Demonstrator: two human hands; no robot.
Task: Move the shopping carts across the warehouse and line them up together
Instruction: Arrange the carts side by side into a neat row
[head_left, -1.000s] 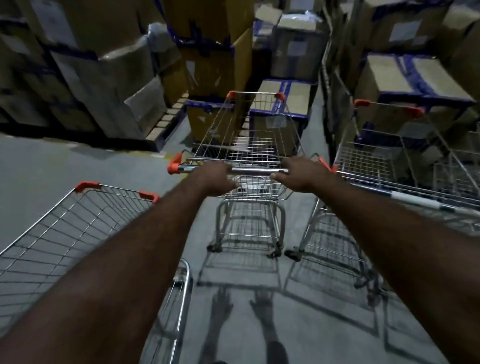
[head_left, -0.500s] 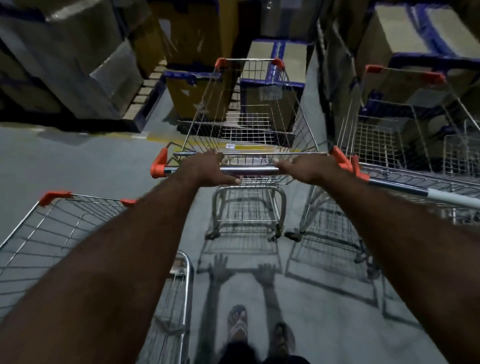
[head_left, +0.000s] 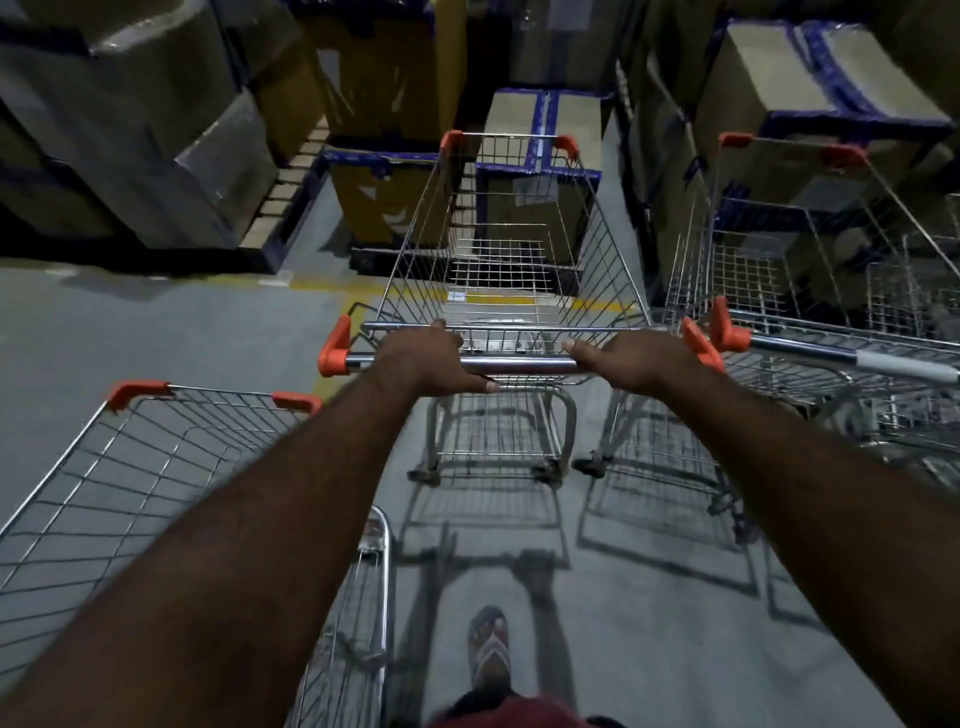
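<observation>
Middle cart (head_left: 511, 270): standing mid-floor, just beside the right cart (head_left: 810, 358). Left hand (head_left: 426, 358) and right hand (head_left: 623, 358): each grip clamping around its handle bar (head_left: 524, 365). Step, seemingly: lining up. Next likely needing a straight push, squaring handles level.

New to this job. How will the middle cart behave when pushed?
The middle cart is probably light: its basket looks empty. It should roll easily on its castors over the smooth floor. Left hand and right hand grip the handle apart, so it likely steers straight.
</observation>
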